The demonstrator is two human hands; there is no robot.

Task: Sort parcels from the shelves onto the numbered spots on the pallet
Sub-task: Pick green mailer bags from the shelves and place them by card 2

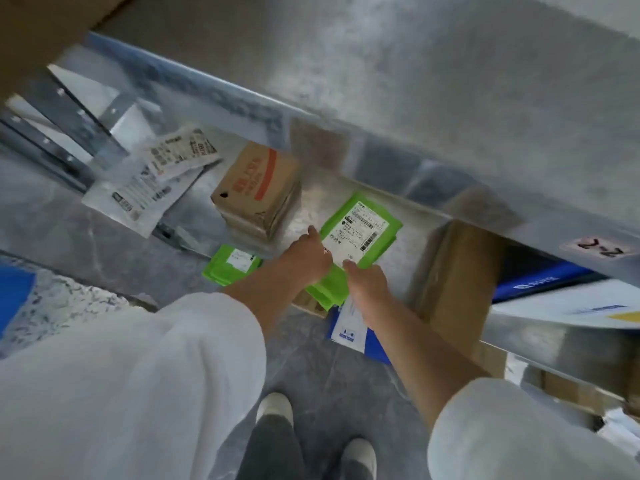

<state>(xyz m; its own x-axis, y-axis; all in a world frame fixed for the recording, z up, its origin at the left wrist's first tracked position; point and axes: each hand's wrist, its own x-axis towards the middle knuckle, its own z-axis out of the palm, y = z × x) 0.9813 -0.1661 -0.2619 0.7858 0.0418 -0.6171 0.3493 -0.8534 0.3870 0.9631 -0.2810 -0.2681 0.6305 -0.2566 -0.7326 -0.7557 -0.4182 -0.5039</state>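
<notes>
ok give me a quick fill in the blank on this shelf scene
1. The left hand and right hand hold a ____ parcel with a white label.
2. The shelf tag reads ____.
3. The person's sleeves are ____.
Missing words: green; 2-2; white

Grey veined floor, speckled pale patch at lower left, white shoes, dark trouser legs, handwritten tag reading 2-2.
</notes>
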